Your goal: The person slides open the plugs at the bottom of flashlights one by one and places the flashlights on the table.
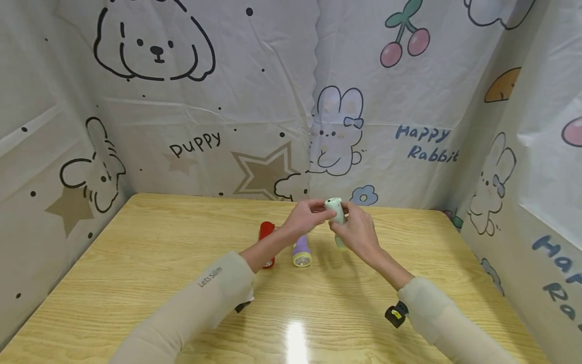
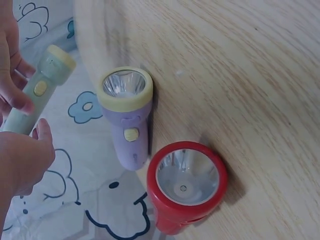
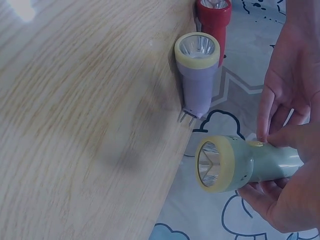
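A pale green flashlight (image 1: pixel 335 206) with a cream lens rim is held above the table's far part, its tail up and lens end down. My right hand (image 1: pixel 361 231) grips its body, the thumb close to the cream switch (image 2: pixel 40 88). With thumb and fingers, my left hand (image 1: pixel 303 221) holds it near the tail. Beside my left hand, a purple flashlight (image 1: pixel 301 250) with a cream rim lies on the table. Two metal prongs (image 3: pixel 187 118) stick out near its tail. Left of that lies a red flashlight (image 1: pixel 266 230), partly hidden behind my left forearm.
The wooden table (image 1: pixel 182 237) ends at a printed cloth backdrop (image 1: pixel 268 91) that also rises along both sides. Black wrist-worn gear (image 1: pixel 396 314) hangs by the right cuff.
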`<state>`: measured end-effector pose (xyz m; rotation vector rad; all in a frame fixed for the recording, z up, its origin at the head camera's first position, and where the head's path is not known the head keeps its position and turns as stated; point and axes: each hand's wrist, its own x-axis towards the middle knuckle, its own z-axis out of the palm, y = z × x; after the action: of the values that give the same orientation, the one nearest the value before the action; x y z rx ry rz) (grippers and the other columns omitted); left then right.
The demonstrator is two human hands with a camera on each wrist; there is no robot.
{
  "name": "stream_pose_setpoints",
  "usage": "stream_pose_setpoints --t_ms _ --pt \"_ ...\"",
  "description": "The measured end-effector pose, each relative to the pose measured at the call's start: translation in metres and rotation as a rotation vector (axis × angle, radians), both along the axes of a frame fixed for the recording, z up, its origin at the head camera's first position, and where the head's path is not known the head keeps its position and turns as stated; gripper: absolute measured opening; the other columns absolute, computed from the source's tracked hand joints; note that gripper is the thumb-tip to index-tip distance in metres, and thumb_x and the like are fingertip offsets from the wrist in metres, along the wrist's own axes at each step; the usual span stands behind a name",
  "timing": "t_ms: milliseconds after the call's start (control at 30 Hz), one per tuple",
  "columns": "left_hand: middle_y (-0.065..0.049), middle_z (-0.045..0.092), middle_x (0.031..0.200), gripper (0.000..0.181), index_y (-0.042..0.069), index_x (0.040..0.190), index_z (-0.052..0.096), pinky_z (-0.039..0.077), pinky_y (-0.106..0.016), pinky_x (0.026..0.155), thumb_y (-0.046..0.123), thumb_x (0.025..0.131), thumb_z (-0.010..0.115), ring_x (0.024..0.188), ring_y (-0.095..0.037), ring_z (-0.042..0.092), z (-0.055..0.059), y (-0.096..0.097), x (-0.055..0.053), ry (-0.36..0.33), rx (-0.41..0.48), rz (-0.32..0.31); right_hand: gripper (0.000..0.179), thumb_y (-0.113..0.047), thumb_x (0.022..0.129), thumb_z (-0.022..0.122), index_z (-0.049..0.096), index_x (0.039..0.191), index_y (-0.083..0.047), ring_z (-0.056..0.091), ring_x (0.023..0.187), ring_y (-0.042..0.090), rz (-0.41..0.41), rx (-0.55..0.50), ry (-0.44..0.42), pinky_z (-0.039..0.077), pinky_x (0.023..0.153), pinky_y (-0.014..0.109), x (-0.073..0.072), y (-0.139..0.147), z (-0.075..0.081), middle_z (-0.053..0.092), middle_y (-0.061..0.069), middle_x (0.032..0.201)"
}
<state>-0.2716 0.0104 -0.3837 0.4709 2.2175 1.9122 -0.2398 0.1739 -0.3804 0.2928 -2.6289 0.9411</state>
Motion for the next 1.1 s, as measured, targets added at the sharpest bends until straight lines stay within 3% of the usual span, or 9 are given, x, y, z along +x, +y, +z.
stream_pose_setpoints --t_ms 333,1100 --pt "-0.009 0.069 0.116 0.039 0.001 0.125 0.067 0.052 -0.036 0.094 0.023 0.093 0.073 0.109 -0.022 0.063 0.004 0.003 0.001 0.041 0.005 -0.013 0.038 -0.014 0.083 0.077 0.064 0.115 0.003 0.065 0.080 0.027 0.009 -0.018 0.023 0.055 0.067 0.042 0.002 -0.001 0.005 0.069 0.015 0.100" --pt "-0.014 0.068 0.117 0.040 -0.003 0.128 0.062 0.055 -0.032 0.089 0.015 0.094 0.071 0.109 -0.025 0.064 0.010 0.007 0.002 0.059 0.069 0.034 0.042 -0.015 0.085 0.076 0.062 0.120 0.003 0.066 0.087 0.029 0.003 -0.046 0.036 0.056 0.071 0.042 0.005 -0.002 0.011 0.069 0.016 0.103"
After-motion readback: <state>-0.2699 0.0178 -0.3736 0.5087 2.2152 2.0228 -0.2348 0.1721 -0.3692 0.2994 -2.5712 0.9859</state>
